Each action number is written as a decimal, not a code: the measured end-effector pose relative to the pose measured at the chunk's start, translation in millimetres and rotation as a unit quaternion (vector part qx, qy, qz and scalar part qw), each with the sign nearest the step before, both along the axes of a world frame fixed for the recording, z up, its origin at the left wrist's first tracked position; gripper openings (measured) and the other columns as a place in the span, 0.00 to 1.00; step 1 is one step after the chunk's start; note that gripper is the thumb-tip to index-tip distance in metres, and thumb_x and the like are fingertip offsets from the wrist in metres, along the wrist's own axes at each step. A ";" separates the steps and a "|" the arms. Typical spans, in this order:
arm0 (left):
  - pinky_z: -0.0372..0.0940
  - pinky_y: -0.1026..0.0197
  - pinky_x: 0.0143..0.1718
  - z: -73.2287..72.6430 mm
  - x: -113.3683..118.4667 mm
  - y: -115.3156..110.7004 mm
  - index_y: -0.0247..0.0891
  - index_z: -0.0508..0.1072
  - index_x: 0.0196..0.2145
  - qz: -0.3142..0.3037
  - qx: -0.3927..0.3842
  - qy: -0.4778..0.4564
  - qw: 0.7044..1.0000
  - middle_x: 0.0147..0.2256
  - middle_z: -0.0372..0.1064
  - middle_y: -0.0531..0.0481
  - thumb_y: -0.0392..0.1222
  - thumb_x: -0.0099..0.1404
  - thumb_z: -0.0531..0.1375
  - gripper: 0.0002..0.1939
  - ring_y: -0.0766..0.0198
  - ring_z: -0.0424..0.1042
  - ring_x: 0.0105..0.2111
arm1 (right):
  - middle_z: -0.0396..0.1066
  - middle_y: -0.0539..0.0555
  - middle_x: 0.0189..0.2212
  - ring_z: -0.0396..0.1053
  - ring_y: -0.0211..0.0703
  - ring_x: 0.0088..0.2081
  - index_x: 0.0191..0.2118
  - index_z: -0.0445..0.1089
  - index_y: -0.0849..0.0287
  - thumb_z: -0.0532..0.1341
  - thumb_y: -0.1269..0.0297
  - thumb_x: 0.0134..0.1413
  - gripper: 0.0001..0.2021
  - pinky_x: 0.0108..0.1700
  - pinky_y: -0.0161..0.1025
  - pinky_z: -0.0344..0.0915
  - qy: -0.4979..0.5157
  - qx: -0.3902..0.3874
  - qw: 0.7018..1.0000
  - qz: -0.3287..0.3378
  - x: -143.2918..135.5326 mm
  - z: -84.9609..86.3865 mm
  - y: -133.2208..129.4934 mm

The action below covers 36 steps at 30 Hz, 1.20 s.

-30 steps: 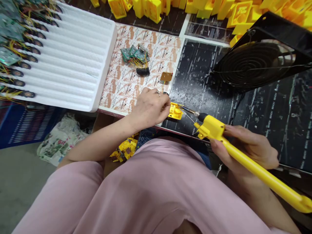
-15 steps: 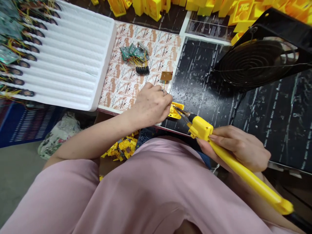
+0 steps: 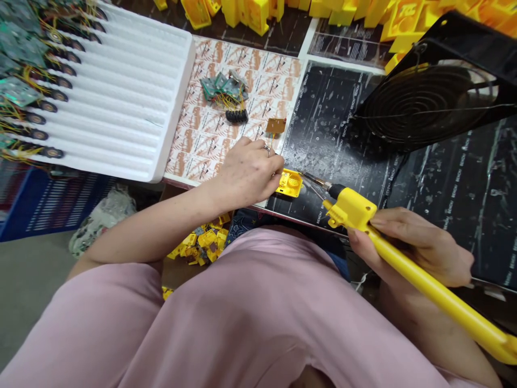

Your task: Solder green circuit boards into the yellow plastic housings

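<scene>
My left hand [image 3: 254, 171] is closed on the left end of a small yellow plastic housing [image 3: 291, 183] at the table's front edge; its fingertips are partly hidden. A brown circuit board [image 3: 276, 126] on thin wires lies just beyond those fingers. In my right hand [image 3: 420, 245] is a yellow soldering iron [image 3: 359, 207], gripped by its handle with fingers wrapped round. Its metal tip points left, close to the housing's upper right corner. A thin metal tube runs beside the tip.
A white foam tray [image 3: 133, 91] at left holds green boards with wired black parts. More green boards [image 3: 224, 87] lie on the patterned sheet. A black fan [image 3: 428, 102] stands at right. Yellow housings [image 3: 250, 13] line the back; a box of yellow pieces [image 3: 202, 245] sits below the table.
My right hand has drawn the soldering iron back to the right, so its tip has left the inside of the yellow housing. My left hand stays nearly in place on the housing.
</scene>
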<state>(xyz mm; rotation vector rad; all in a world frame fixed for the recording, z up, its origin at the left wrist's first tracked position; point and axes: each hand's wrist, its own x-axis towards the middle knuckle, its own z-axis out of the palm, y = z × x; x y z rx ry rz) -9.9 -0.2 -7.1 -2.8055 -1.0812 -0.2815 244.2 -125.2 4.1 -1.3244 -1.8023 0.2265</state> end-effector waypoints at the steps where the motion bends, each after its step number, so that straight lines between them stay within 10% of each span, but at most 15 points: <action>1: 0.56 0.54 0.32 0.2 -0.1 0.0 0.38 0.77 0.30 0.002 -0.003 -0.001 1.000 0.23 0.71 0.49 0.40 0.67 0.51 0.16 0.55 0.70 0.31 | 0.78 0.47 0.31 0.76 0.42 0.27 0.41 0.73 0.49 0.74 0.66 0.50 0.14 0.25 0.38 0.74 0.003 -0.003 1.000 -0.005 -1.1 -1.2 -0.2; 7: 0.61 0.54 0.36 0.5 -4.0 -0.6 0.37 0.79 0.33 0.028 -0.079 -0.017 0.996 0.27 0.75 0.47 0.42 0.68 0.53 0.15 0.54 0.73 0.35 | 0.81 0.50 0.44 0.79 0.45 0.31 0.63 0.67 0.42 0.74 0.64 0.51 0.34 0.33 0.42 0.79 -0.016 0.016 1.000 -0.014 2.9 -12.6 1.7; 16: 0.64 0.51 0.50 -2.5 -20.6 5.2 0.40 0.81 0.42 -0.003 -0.268 -0.086 0.960 0.37 0.80 0.48 0.44 0.71 0.56 0.14 0.56 0.74 0.41 | 0.81 0.49 0.42 0.79 0.45 0.31 0.59 0.71 0.42 0.74 0.60 0.52 0.28 0.25 0.40 0.72 -0.022 -0.022 0.999 -0.044 9.1 -4.8 -5.5; 24: 0.61 0.47 0.56 -11.2 -26.2 -11.7 0.47 0.81 0.45 0.037 -0.108 -0.129 0.985 0.55 0.74 0.47 0.42 0.73 0.55 0.14 0.53 0.70 0.53 | 0.81 0.48 0.38 0.79 0.44 0.32 0.54 0.73 0.47 0.73 0.63 0.53 0.22 0.32 0.40 0.78 -0.016 -0.030 0.999 0.000 12.9 -0.6 4.9; 30: 0.61 0.46 0.54 -15.7 -21.6 -14.4 0.46 0.81 0.42 -0.004 -0.076 -0.152 0.985 0.34 0.78 0.50 0.41 0.73 0.56 0.12 0.59 0.72 0.39 | 0.81 0.50 0.39 0.79 0.44 0.33 0.56 0.73 0.47 0.73 0.65 0.52 0.25 0.32 0.39 0.78 -0.008 0.001 1.000 0.026 15.1 -2.6 8.7; 36: 0.58 0.43 0.57 -1.4 -17.8 -7.9 0.43 0.80 0.34 -0.005 -0.154 -0.140 0.978 0.33 0.80 0.51 0.39 0.71 0.56 0.13 0.60 0.72 0.37 | 0.81 0.49 0.39 0.79 0.47 0.32 0.57 0.73 0.43 0.73 0.64 0.52 0.27 0.31 0.42 0.78 0.003 -0.016 1.000 0.015 19.0 -7.2 0.7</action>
